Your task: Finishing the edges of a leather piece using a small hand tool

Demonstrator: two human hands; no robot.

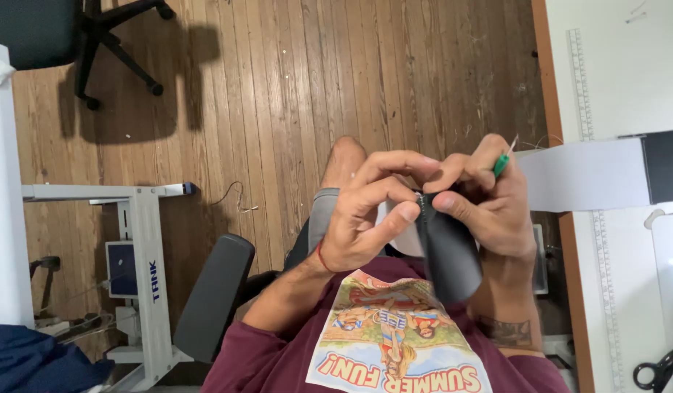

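Note:
A folded piece of dark grey fabric [449, 251] hangs in front of my chest, with a white piece [394, 236] behind it. My left hand [365, 215] pinches the top edge of the dark fabric between thumb and fingers. My right hand [489, 200] grips the same edge from the other side and holds a small green-handled tool [502, 163] with a thin metal tip pointing up. Both hands meet at the seam, close together above my lap.
A white worktable [627, 73] with a ruler strip along its edge stands at the right, carrying a white and dark fabric strip [591, 175] and black scissors [660, 371]. A black chair armrest [212, 295], a grey table leg [147, 269] and an office chair [96, 36] are at left on the wooden floor.

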